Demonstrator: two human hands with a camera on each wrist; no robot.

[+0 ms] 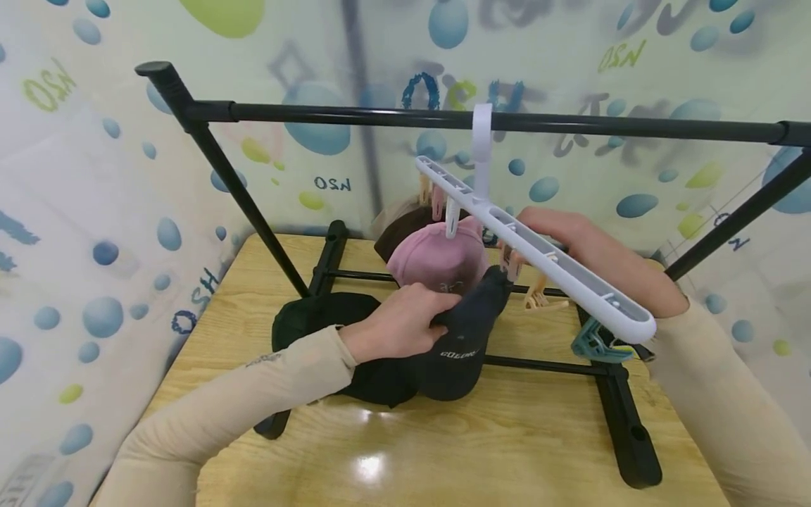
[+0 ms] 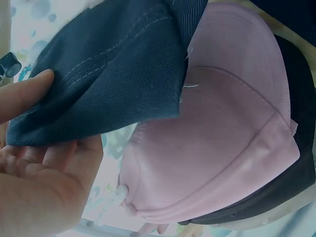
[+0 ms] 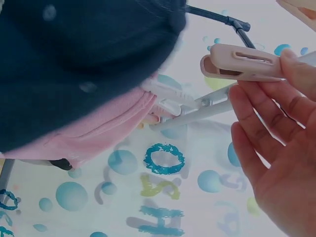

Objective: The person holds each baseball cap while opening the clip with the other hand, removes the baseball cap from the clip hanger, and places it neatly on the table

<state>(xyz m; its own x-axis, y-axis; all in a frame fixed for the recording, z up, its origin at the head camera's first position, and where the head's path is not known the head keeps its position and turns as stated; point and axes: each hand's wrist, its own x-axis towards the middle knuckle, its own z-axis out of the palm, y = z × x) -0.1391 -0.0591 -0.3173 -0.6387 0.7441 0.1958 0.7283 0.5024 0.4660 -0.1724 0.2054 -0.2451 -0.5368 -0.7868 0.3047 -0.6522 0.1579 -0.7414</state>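
My left hand (image 1: pixel 405 320) grips the edge of a navy cap (image 1: pixel 459 345) with pale lettering, thumb on the cloth and fingers underneath in the left wrist view. Behind the white clip hanger (image 1: pixel 557 271), my right hand (image 1: pixel 557 229) pinches a pale pink clothespin (image 3: pixel 244 61) between thumb and fingers. In the right wrist view this clothespin stands apart from the navy cap. A pink cap (image 1: pixel 437 257) hangs from the hanger's white clothespin (image 1: pixel 452 217). Behind it are a dark brown cap (image 1: pixel 402 232) and a beige cap (image 1: pixel 393 215), partly hidden.
A black rack's top bar (image 1: pixel 355 116) carries the hanger by its hook. A dark green cap (image 1: pixel 317 313) lies beneath my left forearm. Yellow (image 1: pixel 538 296) and teal clothespins (image 1: pixel 598 341) dangle from the hanger's near end. The rack's feet (image 1: pixel 627 429) stand on the wooden table (image 1: pixel 405 458).
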